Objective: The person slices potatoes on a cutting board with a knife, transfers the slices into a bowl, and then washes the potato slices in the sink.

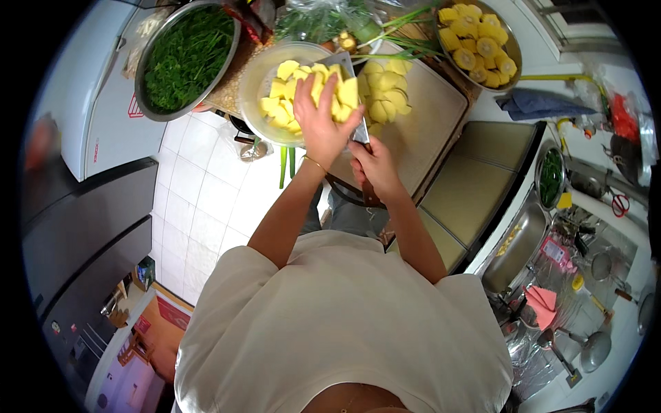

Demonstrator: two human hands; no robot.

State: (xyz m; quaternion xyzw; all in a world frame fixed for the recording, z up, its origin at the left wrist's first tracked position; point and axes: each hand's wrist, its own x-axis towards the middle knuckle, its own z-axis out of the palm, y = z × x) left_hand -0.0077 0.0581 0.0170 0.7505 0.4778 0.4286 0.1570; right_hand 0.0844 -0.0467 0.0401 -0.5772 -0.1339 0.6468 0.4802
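Observation:
My right hand (376, 166) grips the brown handle of a cleaver (360, 133), whose blade points away from me along the bowl's right side. My left hand (326, 114) holds a bunch of yellow potato slices (347, 93) against the blade, fingers spread over them. Under this hand, a translucent plastic bowl (253, 111) contains many more slices, partly hidden by my fingers. To the right of the blade, a pile of overlapping potato slices (387, 90) lies on the cutting board (431, 111).
A metal basin of leafy greens (188, 62) stands left of the bowl. A metal bowl of corn pieces (477, 46) sits beyond the board's right side. Green onions (408, 45) lie across the board's far edge. At right are a sink (519, 248) and a ladle (557, 356).

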